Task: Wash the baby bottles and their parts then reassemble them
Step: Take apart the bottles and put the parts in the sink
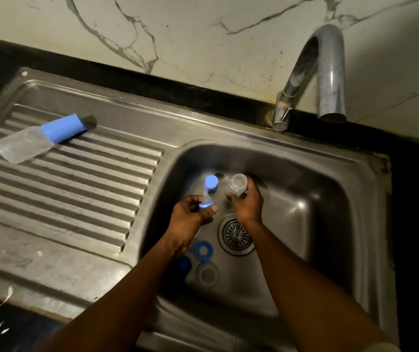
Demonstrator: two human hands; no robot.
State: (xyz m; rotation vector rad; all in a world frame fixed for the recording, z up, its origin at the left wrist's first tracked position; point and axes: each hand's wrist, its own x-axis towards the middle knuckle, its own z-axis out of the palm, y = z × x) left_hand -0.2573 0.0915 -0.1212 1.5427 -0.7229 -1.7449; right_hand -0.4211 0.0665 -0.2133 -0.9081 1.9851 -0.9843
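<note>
1. Fingers of my left hand [190, 216] pinch a blue-ringed teat [205, 200] over the sink [317, 199].
2. My right hand [250, 203] has its fingers curled round a clear bottle [236, 188], at three o'clock of the teat.
3. Loose blue ring [203, 250] and clear cap [207, 274] lie at six o'clock.
4. At ten o'clock, a capped bottle [38, 141] lies on the drainboard [63, 199].

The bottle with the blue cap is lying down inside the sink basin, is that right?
Not quite. The head view shows the bottle with the blue cap lying down on the ridged drainboard, left of the sink basin.
</note>
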